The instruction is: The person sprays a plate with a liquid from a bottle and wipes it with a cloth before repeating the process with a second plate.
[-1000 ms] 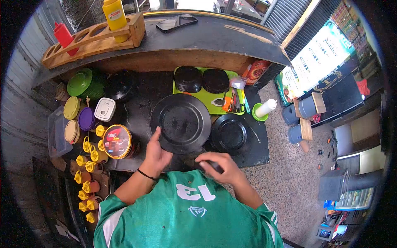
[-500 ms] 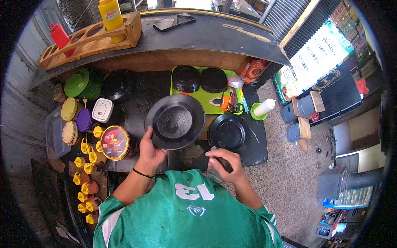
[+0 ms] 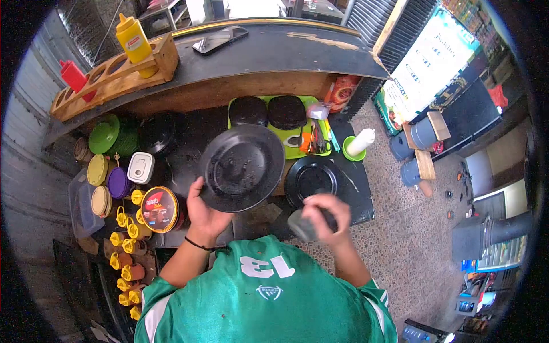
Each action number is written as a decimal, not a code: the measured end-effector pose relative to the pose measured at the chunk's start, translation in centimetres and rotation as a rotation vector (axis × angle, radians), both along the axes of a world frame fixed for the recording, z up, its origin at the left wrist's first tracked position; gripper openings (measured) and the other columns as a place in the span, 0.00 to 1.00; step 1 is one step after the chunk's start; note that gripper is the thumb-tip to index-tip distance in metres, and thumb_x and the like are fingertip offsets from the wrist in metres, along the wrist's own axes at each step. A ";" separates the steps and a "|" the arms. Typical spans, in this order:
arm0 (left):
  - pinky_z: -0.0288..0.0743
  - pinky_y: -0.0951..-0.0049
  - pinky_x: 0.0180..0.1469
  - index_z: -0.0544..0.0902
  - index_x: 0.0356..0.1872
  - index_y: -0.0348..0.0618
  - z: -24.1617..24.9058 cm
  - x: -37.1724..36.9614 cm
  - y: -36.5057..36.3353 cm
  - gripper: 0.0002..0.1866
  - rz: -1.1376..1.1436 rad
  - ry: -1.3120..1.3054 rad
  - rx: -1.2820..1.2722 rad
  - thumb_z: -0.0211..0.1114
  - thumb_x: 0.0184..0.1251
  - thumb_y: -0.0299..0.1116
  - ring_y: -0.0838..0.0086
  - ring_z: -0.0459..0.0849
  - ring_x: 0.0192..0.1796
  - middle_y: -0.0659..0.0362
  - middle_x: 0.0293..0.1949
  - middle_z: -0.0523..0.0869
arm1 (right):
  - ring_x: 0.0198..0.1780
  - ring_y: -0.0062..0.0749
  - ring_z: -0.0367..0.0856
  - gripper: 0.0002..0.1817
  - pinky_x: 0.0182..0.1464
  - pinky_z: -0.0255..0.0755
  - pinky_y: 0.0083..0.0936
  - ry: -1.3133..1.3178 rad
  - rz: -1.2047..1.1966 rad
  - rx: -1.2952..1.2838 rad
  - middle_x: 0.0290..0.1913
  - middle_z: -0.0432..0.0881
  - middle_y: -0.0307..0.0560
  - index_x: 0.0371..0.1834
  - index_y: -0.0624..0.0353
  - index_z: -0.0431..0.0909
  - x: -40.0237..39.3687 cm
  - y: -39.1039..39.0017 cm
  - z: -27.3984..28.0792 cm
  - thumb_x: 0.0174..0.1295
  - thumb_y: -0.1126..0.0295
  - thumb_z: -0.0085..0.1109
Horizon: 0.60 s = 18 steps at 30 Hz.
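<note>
My left hand [image 3: 209,214] grips a round black plate [image 3: 243,170] by its near left rim, thumb on top and the other fingers beneath. The plate is held tilted above the counter, and its surface shows wet-looking specks. To its right, my right hand [image 3: 329,217] is closed on a limp grey cloth-like piece [image 3: 303,227], blurred by motion and partly hidden behind the fingers. Just beyond this hand, a second black plate [image 3: 314,178] lies on the dark counter [image 3: 361,208].
Behind the plates, a green tray [image 3: 291,153] carries stacked black dishes and cutlery. A white squeeze bottle [image 3: 361,142] stands in a green cup at the right. Left are a round tub [image 3: 160,210], several yellow-lidded jars [image 3: 134,246] and stacked green plates [image 3: 104,135].
My right hand has moved right and slightly up with the grey cloth-like piece, away from the held plate. My left hand has tilted the plate more. The view has shifted slightly.
</note>
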<state>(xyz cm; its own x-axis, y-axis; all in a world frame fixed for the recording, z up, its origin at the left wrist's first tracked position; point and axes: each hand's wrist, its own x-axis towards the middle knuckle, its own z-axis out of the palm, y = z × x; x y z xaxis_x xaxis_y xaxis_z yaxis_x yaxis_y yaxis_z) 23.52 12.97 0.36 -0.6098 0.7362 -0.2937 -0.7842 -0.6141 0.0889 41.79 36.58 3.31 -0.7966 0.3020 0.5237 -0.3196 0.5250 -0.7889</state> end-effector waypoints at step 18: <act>0.49 0.16 0.75 0.68 0.79 0.54 -3.1 0.7 -3.1 0.38 -0.003 0.086 0.107 0.49 0.77 0.65 0.42 0.65 0.79 0.50 0.79 0.68 | 0.68 0.42 0.77 0.17 0.73 0.66 0.39 0.163 -0.866 0.074 0.65 0.81 0.53 0.65 0.63 0.76 4.1 16.4 -11.3 0.76 0.72 0.59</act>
